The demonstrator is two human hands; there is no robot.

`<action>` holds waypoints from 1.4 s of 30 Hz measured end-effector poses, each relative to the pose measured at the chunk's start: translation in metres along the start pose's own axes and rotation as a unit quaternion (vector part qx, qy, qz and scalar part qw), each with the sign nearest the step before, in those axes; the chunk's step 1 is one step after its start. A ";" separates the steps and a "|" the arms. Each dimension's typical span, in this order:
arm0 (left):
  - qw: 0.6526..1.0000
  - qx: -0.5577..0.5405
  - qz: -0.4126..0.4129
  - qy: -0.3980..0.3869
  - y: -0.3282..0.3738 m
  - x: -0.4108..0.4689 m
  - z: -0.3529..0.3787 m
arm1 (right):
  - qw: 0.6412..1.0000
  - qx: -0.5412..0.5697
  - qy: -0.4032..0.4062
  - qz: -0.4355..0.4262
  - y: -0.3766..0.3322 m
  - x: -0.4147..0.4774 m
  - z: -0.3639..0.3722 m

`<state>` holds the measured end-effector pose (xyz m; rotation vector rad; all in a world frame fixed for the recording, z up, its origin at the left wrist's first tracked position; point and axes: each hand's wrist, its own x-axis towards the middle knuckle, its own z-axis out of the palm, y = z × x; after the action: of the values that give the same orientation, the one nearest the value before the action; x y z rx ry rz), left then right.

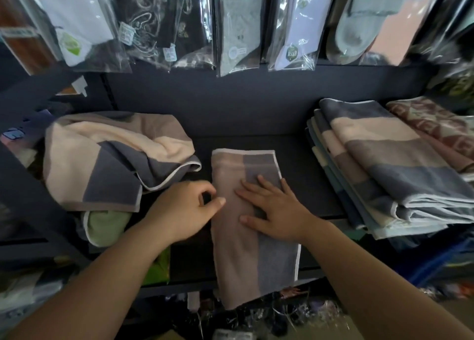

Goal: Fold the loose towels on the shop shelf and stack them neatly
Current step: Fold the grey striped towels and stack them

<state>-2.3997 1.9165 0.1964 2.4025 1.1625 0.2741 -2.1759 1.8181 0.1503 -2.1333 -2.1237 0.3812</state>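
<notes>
**Hands steady a half-folded towel that hangs off the shelf**

Hands sit close together at the middle of the shelf. The right hand lies flat, fingers spread, pressing the towel. The left hand is curled just at the towel's 9 o'clock edge with its thumb tip against the hem. It is blurred, so I cannot tell whether it pinches the cloth or only touches it.

The towel is a long narrow strip running from 12 to 6 o'clock, and its near end droops over the shelf's front lip. That overhang looks to me like the main risk. If the right hand lifts before the near end is brought up, the hanging weight could drag the strip down toward the clutter below.

A second risk is the left edge. If the grip there is loose, the layers may slide apart and the next fold would come out crooked.

The loose pile at 9 o'clock lies just beside the towel, with a green towel under it. Its white hem could catch a sweeping left hand and tumble inward.

The stack at 3 o'clock is stepped and juts past the front lip, so a towel set on it carelessly might push it off.
</notes>
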 end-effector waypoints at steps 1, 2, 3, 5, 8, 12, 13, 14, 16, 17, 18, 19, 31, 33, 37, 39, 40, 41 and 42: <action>1.000 -0.004 -0.022 0.013 -0.002 0.011 0.004 | 1.000 0.001 0.004 -0.005 0.000 -0.003 0.002; 0.999 -0.014 -0.046 0.012 -0.005 0.023 0.009 | 1.000 0.000 0.005 -0.006 0.001 -0.005 0.004; 0.997 -0.021 -0.070 0.004 -0.007 0.034 0.015 | 1.000 -0.003 0.006 -0.004 0.000 -0.008 0.005; 0.995 -0.003 -0.104 -0.002 -0.009 0.054 0.024 | 1.000 -0.009 0.012 0.005 -0.001 -0.014 0.008; 0.993 0.031 -0.112 -0.015 0.004 0.071 0.033 | 1.000 -0.020 0.017 0.010 -0.003 -0.024 0.015; 0.975 -0.173 -0.141 -0.002 0.025 0.083 0.040 | 1.000 -0.010 0.023 0.008 -0.002 -0.035 0.020; 0.958 -0.238 -0.159 0.007 0.029 0.084 0.040 | 1.000 -0.005 0.029 0.003 -0.001 -0.037 0.020; 0.941 -0.292 -0.171 0.011 0.032 0.084 0.040 | 0.999 0.002 0.036 -0.004 0.000 -0.038 0.020; 0.915 -0.363 -0.173 0.017 0.039 0.082 0.040 | 0.998 0.030 0.053 -0.014 0.002 -0.040 0.020; 0.905 -0.390 -0.170 0.021 0.042 0.080 0.039 | 0.996 0.055 0.067 -0.016 0.004 -0.040 0.022; 0.896 -0.413 -0.163 0.025 0.047 0.076 0.037 | 0.992 0.092 0.091 -0.014 0.005 -0.041 0.023; 0.889 -0.431 -0.153 0.032 0.051 0.071 0.034 | 0.982 0.143 0.125 -0.005 0.007 -0.042 0.024; 0.819 -0.553 0.004 0.151 0.165 0.048 -0.028 | 0.689 0.718 0.089 0.043 0.052 -0.078 -0.033; 0.799 -0.572 -0.007 0.184 0.178 0.056 -0.033 | 0.705 0.705 0.069 0.034 0.063 -0.092 -0.036; 0.778 -0.587 -0.048 0.219 0.187 0.083 -0.041 | 0.770 0.635 0.057 0.025 0.080 -0.126 -0.057; 0.789 -0.577 -0.072 0.198 0.192 0.096 -0.036 | 0.779 0.622 0.077 0.031 0.090 -0.146 -0.079; 0.801 -0.567 -0.080 0.176 0.195 0.102 -0.030 | 0.788 0.608 0.093 0.028 0.095 -0.157 -0.093; 0.815 -0.554 -0.086 0.147 0.200 0.107 -0.023 | 0.797 0.594 0.110 0.018 0.103 -0.168 -0.106; 0.828 -0.540 -0.091 0.118 0.206 0.112 -0.015 | 0.801 0.585 0.123 0.010 0.112 -0.178 -0.118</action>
<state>-2.1932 1.8971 0.3067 1.2642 0.9255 0.9019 -2.0360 1.6512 0.2536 -1.3168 -1.1245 1.0074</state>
